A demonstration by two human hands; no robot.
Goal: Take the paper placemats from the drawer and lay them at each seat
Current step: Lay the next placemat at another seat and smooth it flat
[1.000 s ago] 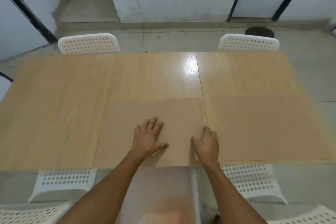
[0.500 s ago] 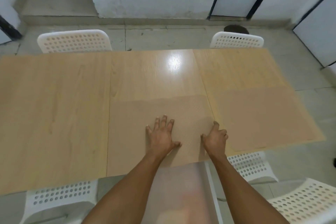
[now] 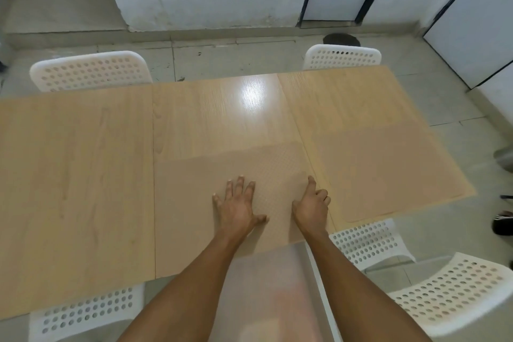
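Left hand (image 3: 239, 209) fingers spread flat on placemat (image 3: 200, 197); right hand (image 3: 312, 207) fingers curled at its right edge.

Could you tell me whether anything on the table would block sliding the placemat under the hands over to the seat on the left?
Nothing visible does. The left hand and right hand rest on the middle placemat, and the table to its left is bare wood up to the near left chair.
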